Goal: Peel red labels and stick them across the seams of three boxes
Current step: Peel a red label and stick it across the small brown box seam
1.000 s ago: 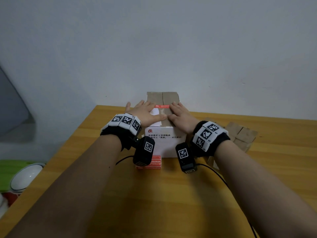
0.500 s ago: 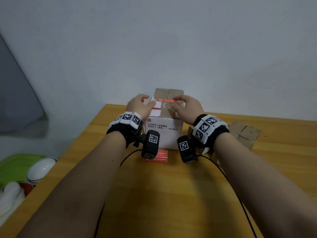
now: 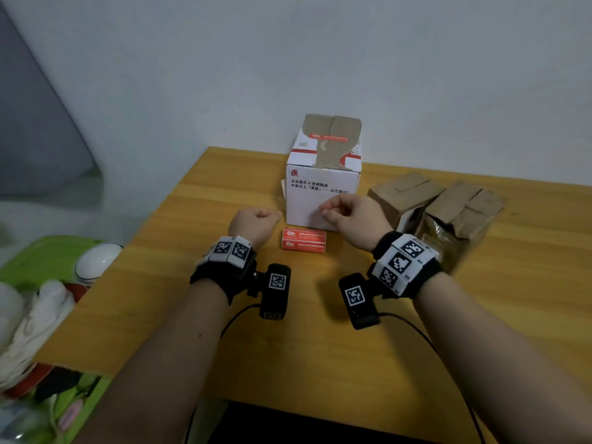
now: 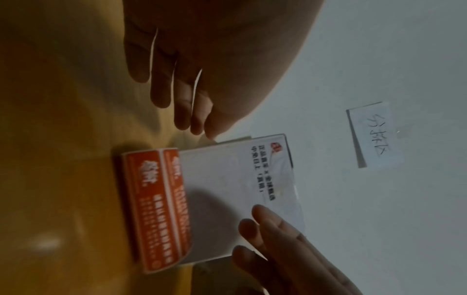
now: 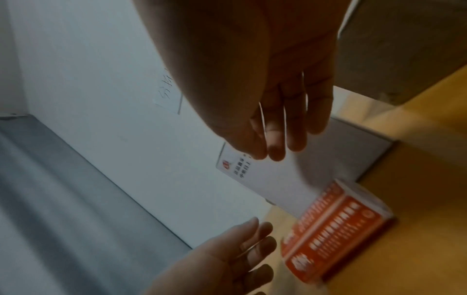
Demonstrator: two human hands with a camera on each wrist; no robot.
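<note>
A white box (image 3: 323,193) stands at the back of the wooden table (image 3: 224,315), with a red label (image 3: 328,137) stuck across the seam of its brown top flaps. A red pad of labels (image 3: 303,240) lies just in front of it, also in the wrist views (image 4: 156,209) (image 5: 336,229). My left hand (image 3: 256,221) hovers left of the pad, fingers loosely curled and holding nothing (image 4: 187,89). My right hand (image 3: 349,214) hangs before the box's front face, also loosely curled and holding nothing (image 5: 278,119). Two brown boxes (image 3: 403,193) (image 3: 461,216) sit to the right.
The table's left edge drops to a green surface with a white rounded object (image 3: 96,261) and white cloth (image 3: 32,315). Cables trail from both wrist cameras toward me. A handwritten paper note (image 4: 374,135) hangs on the wall behind the box.
Both hands have come off the top of the white box and drawn back toward me, down in front of it. The red label stays stuck across the seam.
</note>
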